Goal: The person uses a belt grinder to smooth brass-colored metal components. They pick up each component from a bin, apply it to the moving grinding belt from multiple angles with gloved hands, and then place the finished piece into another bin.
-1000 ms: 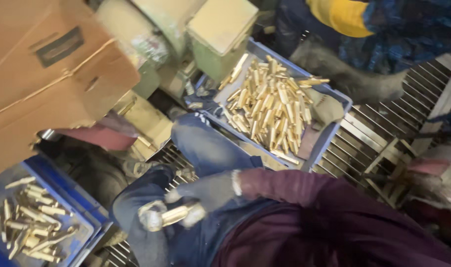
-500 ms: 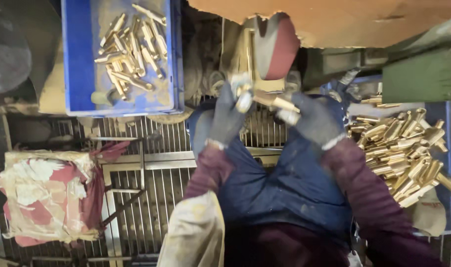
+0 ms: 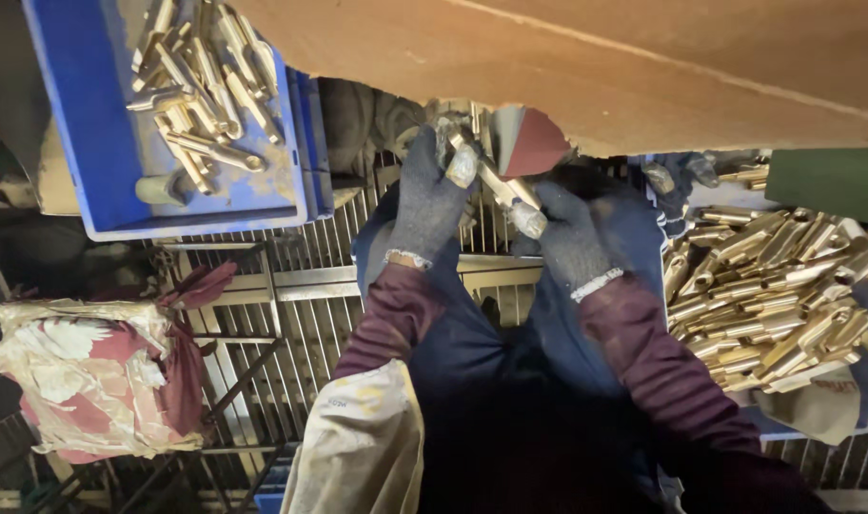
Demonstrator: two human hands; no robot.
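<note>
Dim workshop: metal grate floor (image 3: 291, 314) beneath a cardboard sheet (image 3: 586, 57).

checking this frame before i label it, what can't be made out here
Head view:
- Brass part: both gloved hands, left hand and right hand, cover its ends, so its shape is unclear.
- Red-tipped sanding wheel: its top is hidden behind the cardboard sheet.
- Blue tray: cut off by the top edge.
- Brass pile: runs off the right edge.

A metal grate floor (image 3: 291, 314) carries a blue tray (image 3: 91, 162) of brass parts (image 3: 201, 76); a crumpled rag (image 3: 91, 371) lies beside it.
</note>
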